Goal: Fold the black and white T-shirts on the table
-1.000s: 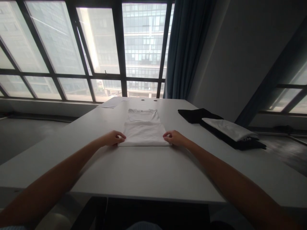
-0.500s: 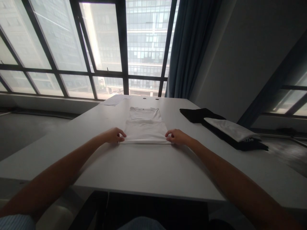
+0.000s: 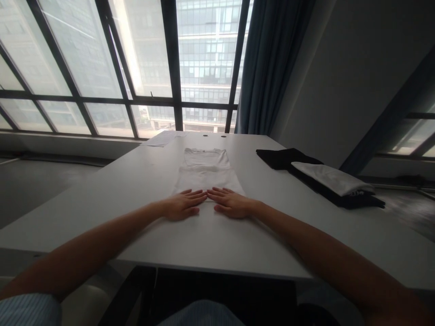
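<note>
And here the white shirt (image 3: 205, 175) is seen in the middle of the surface (image 3: 209, 242), laid flat in a narrow folded shape, its neckline turned to the far side and a folded-over layer ending in a crosswise edge partway up. Its near edge is covered by the fingers of the left hand (image 3: 183, 204) and the right hand (image 3: 233, 203), laid palm down and pointed in toward each other; the fingertips are brought together at the middle, though whether they actually touch cannot be told. No grip is closed on anything: the fingers are stretched out flat, and no cloth is seen pinched. By the look of it, a flattening of the near fold is in hand. For the next move, an even pressure along that edge seems to be called for, with the palms then to be lifted straight up so that the layers are not dragged; any fresh hold would need to be taken at the two near corners. Off to the right, well apart, dark cloth (image 3: 287, 157) is laid out, with pale folded cloth (image 3: 333, 175) rested on top. At the far left, papers (image 3: 161, 139) are left lying, and beyond them the window (image 3: 142, 50) is reached.
</note>
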Demonstrator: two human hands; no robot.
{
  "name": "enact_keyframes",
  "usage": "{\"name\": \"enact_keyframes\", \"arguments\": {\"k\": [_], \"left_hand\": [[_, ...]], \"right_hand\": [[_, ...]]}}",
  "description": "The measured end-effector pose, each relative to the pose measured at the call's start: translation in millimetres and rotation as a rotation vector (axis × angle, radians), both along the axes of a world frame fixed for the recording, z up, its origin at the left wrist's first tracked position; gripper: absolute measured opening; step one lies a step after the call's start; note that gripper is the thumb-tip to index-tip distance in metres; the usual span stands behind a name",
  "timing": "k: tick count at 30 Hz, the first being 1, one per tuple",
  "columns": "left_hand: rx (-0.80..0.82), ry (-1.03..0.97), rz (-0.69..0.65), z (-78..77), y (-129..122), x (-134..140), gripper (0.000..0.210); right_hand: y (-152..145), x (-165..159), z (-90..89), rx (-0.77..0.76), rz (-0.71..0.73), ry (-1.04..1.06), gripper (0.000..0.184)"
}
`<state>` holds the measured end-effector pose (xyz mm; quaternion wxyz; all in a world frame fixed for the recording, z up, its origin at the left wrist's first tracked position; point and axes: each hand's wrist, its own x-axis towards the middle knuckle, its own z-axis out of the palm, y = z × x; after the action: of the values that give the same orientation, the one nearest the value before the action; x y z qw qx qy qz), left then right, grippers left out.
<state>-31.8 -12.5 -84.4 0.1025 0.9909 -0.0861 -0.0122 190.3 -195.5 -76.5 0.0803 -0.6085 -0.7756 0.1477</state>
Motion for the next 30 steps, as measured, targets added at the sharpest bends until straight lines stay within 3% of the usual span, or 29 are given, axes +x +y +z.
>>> {"name": "enact_keyframes", "arguments": {"k": [4, 8, 11, 13, 16, 18, 21, 27, 30], "left_hand": [[-0.022, 0.053, 0.067, 2.3, 25, -11, 0.068], [-0.009, 0.099, 0.217, 3.0, 49, -19, 0.078], [0.016, 0.04, 0.262, 8.3, 56, -22, 0.075], [0.015, -0.06, 0.209, 13.8, 55, -23, 0.061], [-0.017, -0.198, 0.126, 19.7, 50, -21, 0.043], [-0.026, -0.238, 0.127, 20.5, 47, -20, 0.042], [-0.006, -0.249, 0.145, 19.8, 43, -19, 0.043], [-0.03, -0.257, 0.125, 26.0, 14, -12, 0.039], [-0.153, -0.222, 0.062, 32.9, -1, -11, 0.04]], "right_hand": [[-9, 17, 6.4, -0.059, -0.036, 0.078, 0.069], [-24, 42, 12.1, -0.044, -0.15, 0.105, 0.074], [-38, 65, 19.2, -0.051, -0.232, 0.066, 0.08], [-45, 75, 24.6, -0.037, -0.254, 0.031, 0.072], [-48, 76, 29.8, 0.066, -0.258, -0.027, 0.04], [-45, 69, 31.0, 0.149, -0.274, -0.058, 0.023], [-40, 59, 33.1, 0.194, -0.304, -0.104, 0.017], [-49, 65, 48.5, 0.046, -0.394, -0.097, 0.003], [-61, 71, 59.2, -0.143, -0.407, -0.003, 0.014]]}}
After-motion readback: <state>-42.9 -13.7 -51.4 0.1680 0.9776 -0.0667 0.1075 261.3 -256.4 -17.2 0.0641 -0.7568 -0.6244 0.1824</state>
